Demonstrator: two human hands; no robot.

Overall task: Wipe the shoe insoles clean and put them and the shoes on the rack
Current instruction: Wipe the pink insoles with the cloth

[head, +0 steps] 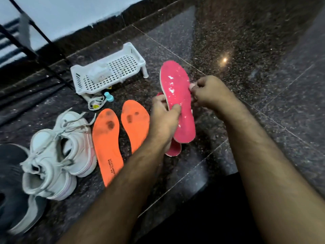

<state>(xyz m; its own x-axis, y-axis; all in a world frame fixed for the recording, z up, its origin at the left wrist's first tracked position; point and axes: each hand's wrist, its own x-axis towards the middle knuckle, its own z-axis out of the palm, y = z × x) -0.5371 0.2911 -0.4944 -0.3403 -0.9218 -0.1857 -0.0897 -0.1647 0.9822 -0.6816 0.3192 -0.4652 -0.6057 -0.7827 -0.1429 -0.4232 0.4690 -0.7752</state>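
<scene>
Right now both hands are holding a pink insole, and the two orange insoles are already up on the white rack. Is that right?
Not quite. In the head view the left hand and right hand do hold a pink insole, but the two orange insoles lie flat on the floor, in front of the white rack, not on it.

Light: dim, bluish | Glare: bright spot on polished floor (224,59) | Edges: wide-angle curvature, soft blur, dark corners

One camera sits on the person's head. It looks forward and down, close over the dark speckled stone floor (246,50), arms reaching up from the bottom.
</scene>
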